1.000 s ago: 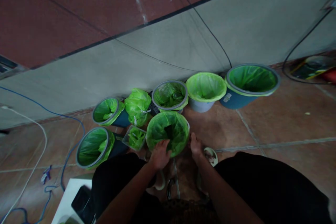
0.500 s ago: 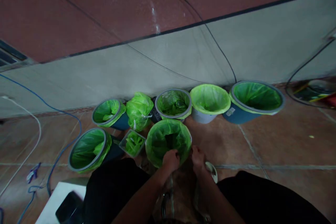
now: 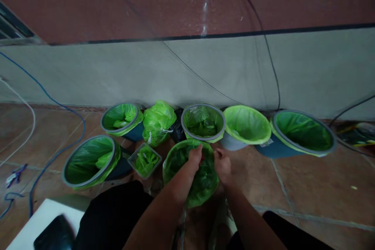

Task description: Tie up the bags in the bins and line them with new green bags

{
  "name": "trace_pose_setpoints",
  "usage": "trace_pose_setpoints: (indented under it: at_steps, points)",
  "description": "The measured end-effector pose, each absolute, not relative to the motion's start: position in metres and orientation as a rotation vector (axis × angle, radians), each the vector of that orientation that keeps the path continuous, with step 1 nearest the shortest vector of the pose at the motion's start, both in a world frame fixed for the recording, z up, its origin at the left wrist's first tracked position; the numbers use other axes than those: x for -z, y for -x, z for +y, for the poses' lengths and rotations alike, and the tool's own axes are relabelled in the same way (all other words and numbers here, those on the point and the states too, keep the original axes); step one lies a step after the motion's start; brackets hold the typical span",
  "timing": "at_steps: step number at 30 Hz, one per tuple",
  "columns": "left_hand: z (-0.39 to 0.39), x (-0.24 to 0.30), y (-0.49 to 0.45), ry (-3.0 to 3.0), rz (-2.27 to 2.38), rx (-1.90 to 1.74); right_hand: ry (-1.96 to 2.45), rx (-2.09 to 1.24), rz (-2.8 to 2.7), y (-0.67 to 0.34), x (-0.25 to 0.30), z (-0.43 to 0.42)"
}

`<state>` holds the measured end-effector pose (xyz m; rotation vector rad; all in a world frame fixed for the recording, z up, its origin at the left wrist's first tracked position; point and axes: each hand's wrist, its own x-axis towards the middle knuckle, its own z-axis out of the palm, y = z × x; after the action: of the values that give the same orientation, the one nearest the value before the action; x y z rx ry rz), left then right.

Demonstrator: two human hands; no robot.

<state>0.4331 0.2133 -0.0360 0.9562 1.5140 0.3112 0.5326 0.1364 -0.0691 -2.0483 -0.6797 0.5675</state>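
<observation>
Between my legs stands a bin lined with a green bin liner [image 3: 175, 164], its edge folded out over the rim. My left hand [image 3: 195, 160] reaches across the opening with fingers closed on the liner near the far rim. At the right side of the rim, my right hand [image 3: 222, 164] is curled and pinches the liner's edge. Fingertips of both hands are partly hidden. Just behind is a grey-rimmed lined bin [image 3: 203, 121], and a small square container [image 3: 145, 161] holding crumpled green plastic sits to the left.
Along the wall are a white lined bin [image 3: 246, 125], a blue lined bin [image 3: 304, 133], a tied green bag [image 3: 159, 121] and a black bag [image 3: 178, 127]. Two tilted bins [image 3: 90, 162] lie left. A blue cable [image 3: 58, 148] crosses the floor; a dark phone-like object [image 3: 55, 234] rests lower left.
My left hand has moved from the near right part of the opening toward the far rim. My right hand has shifted slightly up along the right rim. The view has turned and levelled.
</observation>
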Motion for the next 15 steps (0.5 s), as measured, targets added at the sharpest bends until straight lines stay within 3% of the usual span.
trace_pose_setpoints:
  at_steps: [15]
  points:
    - [0.243, 0.073, -0.424, -1.239, 1.635, -0.415, 2.274, -0.639, -1.079, -0.528, 0.087, 0.124]
